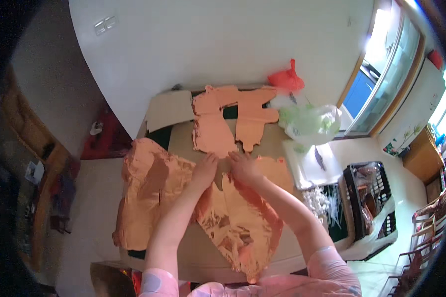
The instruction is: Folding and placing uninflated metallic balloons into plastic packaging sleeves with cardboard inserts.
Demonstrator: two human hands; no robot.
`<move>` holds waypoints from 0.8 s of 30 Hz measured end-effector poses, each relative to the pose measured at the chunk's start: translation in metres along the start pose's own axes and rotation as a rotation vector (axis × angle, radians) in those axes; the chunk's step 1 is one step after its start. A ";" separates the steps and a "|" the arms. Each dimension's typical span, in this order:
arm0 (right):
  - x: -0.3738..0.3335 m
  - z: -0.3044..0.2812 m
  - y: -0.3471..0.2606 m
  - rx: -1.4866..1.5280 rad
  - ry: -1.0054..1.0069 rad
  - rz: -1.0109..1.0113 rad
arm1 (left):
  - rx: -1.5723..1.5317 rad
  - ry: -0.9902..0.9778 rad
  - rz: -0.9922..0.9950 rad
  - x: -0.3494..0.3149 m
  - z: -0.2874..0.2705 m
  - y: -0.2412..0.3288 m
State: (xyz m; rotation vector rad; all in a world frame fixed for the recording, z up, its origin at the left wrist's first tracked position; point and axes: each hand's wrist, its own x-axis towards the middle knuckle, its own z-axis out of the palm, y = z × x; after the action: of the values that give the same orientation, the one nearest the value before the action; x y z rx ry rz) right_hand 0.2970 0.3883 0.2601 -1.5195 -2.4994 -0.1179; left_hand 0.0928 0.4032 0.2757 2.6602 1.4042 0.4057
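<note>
Several flat, deflated rose-gold foil balloons lie spread over the table. My left hand (205, 169) is at the near edge of the middle foil balloon (213, 132), with its fingers closed on the edge. Close beside it, my right hand (244, 167) pinches the same edge farther right; the fingertips are partly hidden. Another foil balloon (252, 121) with a lobed outline lies just beyond my right hand. Below my wrists, a crumpled shiny foil balloon (240, 218) reaches toward my body. To the left spreads a large creased foil balloon (146, 198).
A cardboard sheet (169, 110) lies at the far left. Toward the right are a pale green plastic bag (309, 121), clear plastic sleeves (317, 166), white sticks (334, 205) and small white pieces (316, 202). A red bag (285, 80) sits by the wall; a black crate (371, 198) stands right.
</note>
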 end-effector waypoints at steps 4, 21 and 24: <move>0.030 0.016 -0.011 0.223 0.085 0.012 | 0.150 0.124 0.044 0.023 0.023 -0.015; 0.066 0.026 0.007 0.396 0.285 -0.076 | 0.082 0.075 -0.114 0.057 0.031 -0.061; 0.072 0.023 0.013 0.396 0.324 -0.076 | -0.135 0.117 -0.269 0.062 0.024 -0.059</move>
State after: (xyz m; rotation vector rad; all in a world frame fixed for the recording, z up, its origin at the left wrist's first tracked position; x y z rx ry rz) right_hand 0.2731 0.4612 0.2535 -1.1447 -2.1637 0.1058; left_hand 0.0862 0.4883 0.2517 2.3347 1.6744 0.6095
